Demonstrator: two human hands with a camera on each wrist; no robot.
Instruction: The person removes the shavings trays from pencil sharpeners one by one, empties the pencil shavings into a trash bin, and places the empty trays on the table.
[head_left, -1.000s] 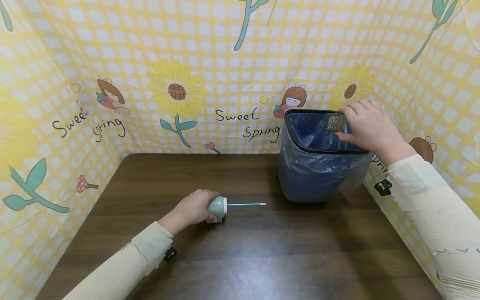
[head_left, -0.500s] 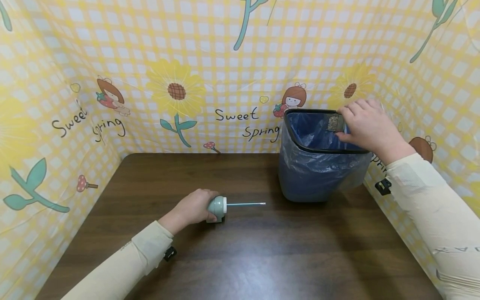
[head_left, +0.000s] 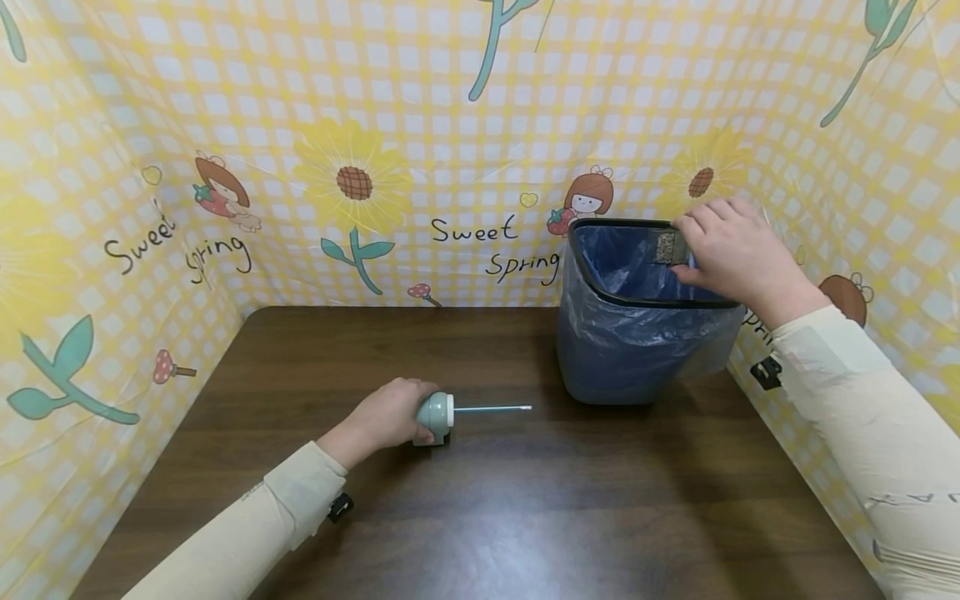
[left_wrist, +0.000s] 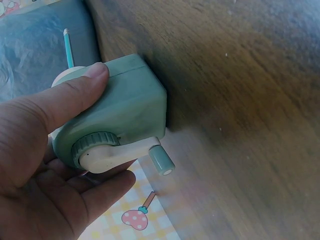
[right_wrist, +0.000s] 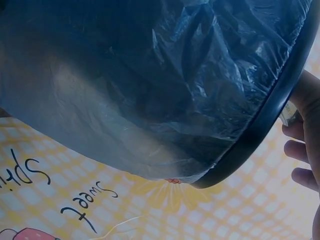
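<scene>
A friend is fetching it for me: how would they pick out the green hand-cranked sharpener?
On the dark brown wooden table, find the blue bin with a clear plastic liner. Left of it in the head view, the person's left hand holds the rounded green sharpener. Unlike the bin, it has a white crank arm and a slim light-blue pencil sticking out.

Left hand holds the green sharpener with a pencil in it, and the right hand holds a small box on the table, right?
No: the head view shows the small box in the right hand at the bin's mouth, not on the table. The left hand holds the green sharpener with a pencil in it.
</scene>
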